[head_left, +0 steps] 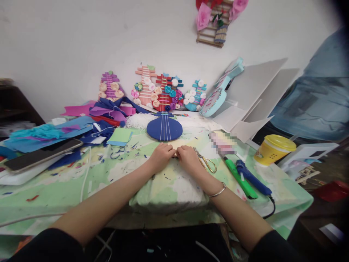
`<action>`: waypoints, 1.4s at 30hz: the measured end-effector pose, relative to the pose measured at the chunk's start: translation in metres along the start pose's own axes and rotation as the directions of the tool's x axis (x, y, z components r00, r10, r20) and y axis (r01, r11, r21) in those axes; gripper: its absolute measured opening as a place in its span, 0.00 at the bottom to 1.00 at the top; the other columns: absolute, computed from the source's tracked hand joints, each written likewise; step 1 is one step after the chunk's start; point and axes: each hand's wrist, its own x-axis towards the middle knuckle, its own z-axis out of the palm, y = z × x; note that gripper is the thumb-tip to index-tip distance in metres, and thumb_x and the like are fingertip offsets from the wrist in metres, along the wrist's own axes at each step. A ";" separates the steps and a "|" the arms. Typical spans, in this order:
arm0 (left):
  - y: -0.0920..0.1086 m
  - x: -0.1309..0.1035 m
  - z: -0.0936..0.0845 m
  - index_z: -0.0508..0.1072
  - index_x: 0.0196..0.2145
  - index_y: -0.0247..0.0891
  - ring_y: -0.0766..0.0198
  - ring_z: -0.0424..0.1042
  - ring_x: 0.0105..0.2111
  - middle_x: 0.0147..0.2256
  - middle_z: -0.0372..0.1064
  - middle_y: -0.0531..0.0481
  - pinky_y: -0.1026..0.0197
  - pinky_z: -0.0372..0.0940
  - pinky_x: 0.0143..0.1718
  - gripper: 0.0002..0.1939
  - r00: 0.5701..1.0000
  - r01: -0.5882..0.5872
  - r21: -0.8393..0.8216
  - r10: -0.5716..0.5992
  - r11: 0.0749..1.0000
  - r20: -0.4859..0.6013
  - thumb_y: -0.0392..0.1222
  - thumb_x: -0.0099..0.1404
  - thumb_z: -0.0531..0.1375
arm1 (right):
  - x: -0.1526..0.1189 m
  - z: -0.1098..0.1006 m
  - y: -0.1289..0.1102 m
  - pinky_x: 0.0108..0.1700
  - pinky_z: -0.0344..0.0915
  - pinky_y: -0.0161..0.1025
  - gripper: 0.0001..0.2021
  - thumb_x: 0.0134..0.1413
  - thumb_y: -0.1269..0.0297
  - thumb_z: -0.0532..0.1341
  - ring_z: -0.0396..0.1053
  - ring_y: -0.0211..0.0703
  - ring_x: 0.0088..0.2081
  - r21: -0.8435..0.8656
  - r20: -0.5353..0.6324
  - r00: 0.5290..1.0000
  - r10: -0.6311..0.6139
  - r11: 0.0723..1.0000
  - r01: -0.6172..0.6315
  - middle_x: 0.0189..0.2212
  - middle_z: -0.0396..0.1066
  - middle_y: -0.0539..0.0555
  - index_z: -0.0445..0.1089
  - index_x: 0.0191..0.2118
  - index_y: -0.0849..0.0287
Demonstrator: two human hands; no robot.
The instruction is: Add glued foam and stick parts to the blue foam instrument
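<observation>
Blue lute (152, 129): strung, undecorated; mid-worktop (174, 193), toward back edge.
Left hand (163, 157), right hand (190, 161): near lute; fingers curled together, contents cannot be told.
Scissors (211, 166): beside right hand.

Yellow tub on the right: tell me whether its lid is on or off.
On: the yellow lid sits across the top of the tub.

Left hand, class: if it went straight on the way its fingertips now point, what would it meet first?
The left hand would most likely meet the right hand first, at its curled fingers. Depth is unclear, and anything small between the fingertips is hard to make out.
</observation>
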 end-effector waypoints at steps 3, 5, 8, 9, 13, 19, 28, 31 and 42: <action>0.003 0.002 -0.004 0.70 0.27 0.36 0.60 0.60 0.31 0.27 0.65 0.47 0.57 0.53 0.33 0.12 0.999 0.015 -0.037 -0.013 0.999 0.042 0.34 0.65 0.50 | 0.001 0.002 0.000 0.34 0.49 0.38 0.08 0.55 0.73 0.53 0.62 0.43 0.34 0.021 0.007 1.000 0.002 1.000 -0.002 0.31 0.69 0.56 0.69 0.32 0.61; 0.005 0.003 -0.005 0.70 0.27 0.36 0.59 0.61 0.33 0.29 0.66 0.46 0.56 0.54 0.34 0.11 0.993 0.091 -0.093 -0.083 0.991 0.089 0.35 0.64 0.51 | 0.002 0.004 0.001 0.35 0.51 0.38 0.09 0.55 0.73 0.53 0.61 0.44 0.36 0.042 0.011 1.000 0.005 0.999 -0.006 0.31 0.70 0.56 0.69 0.31 0.60; 0.004 0.005 -0.004 0.71 0.26 0.35 0.58 0.62 0.33 0.30 0.67 0.45 0.56 0.56 0.36 0.10 0.970 0.213 -0.157 -0.188 0.964 0.156 0.34 0.62 0.52 | 0.003 0.006 0.002 0.38 0.52 0.37 0.10 0.54 0.74 0.53 0.60 0.45 0.39 0.080 0.017 0.999 0.027 0.996 -0.028 0.32 0.70 0.56 0.70 0.30 0.59; 0.002 0.006 -0.003 0.71 0.25 0.35 0.58 0.63 0.32 0.29 0.68 0.45 0.56 0.56 0.35 0.10 0.963 0.234 -0.169 -0.206 0.957 0.172 0.33 0.61 0.53 | 0.003 0.006 0.002 0.38 0.52 0.37 0.10 0.54 0.74 0.53 0.59 0.45 0.40 0.093 0.021 0.999 0.042 0.995 -0.044 0.32 0.71 0.56 0.71 0.30 0.59; -0.005 0.011 0.002 0.71 0.22 0.36 0.60 0.65 0.28 0.24 0.69 0.48 0.59 0.56 0.30 0.08 0.931 0.315 -0.220 -0.256 0.923 0.260 0.32 0.56 0.56 | 0.006 0.007 0.002 0.37 0.54 0.37 0.09 0.52 0.74 0.55 0.61 0.46 0.40 0.143 0.068 0.989 0.129 0.980 -0.138 0.32 0.72 0.57 0.73 0.30 0.59; -0.011 0.011 0.002 0.71 0.23 0.36 0.64 0.67 0.25 0.23 0.69 0.51 0.64 0.56 0.25 0.07 0.904 0.360 -0.289 -0.255 0.887 0.343 0.33 0.56 0.56 | 0.010 0.009 0.011 0.32 0.55 0.34 0.06 0.49 0.71 0.59 0.66 0.40 0.32 0.260 0.156 0.976 0.153 0.947 -0.190 0.27 0.75 0.52 0.75 0.30 0.57; -0.005 0.000 -0.012 0.67 0.29 0.36 0.61 0.64 0.31 0.30 0.65 0.47 0.61 0.57 0.33 0.08 0.952 0.186 -0.265 -0.107 0.946 0.287 0.28 0.58 0.50 | 0.004 0.012 0.018 0.34 0.54 0.32 0.09 0.48 0.75 0.57 0.68 0.37 0.34 0.290 0.120 0.987 0.103 0.948 -0.134 0.30 0.74 0.48 0.71 0.32 0.56; -0.003 0.001 -0.010 0.67 0.27 0.36 0.59 0.63 0.31 0.30 0.64 0.45 0.59 0.57 0.33 0.08 0.951 0.162 -0.222 -0.091 0.962 0.297 0.28 0.58 0.50 | 0.005 0.011 0.016 0.37 0.53 0.35 0.10 0.49 0.76 0.56 0.67 0.40 0.36 0.249 0.133 0.985 0.108 0.959 -0.139 0.30 0.75 0.50 0.71 0.32 0.56; -0.013 0.005 0.005 0.68 0.22 0.36 0.61 0.63 0.26 0.23 0.65 0.48 0.61 0.55 0.27 0.08 0.923 0.279 -0.185 -0.211 0.942 0.321 0.28 0.53 0.53 | 0.012 0.008 0.008 0.42 0.49 0.42 0.09 0.50 0.73 0.57 0.62 0.48 0.42 0.163 0.180 0.967 0.181 0.964 -0.211 0.30 0.74 0.55 0.74 0.30 0.56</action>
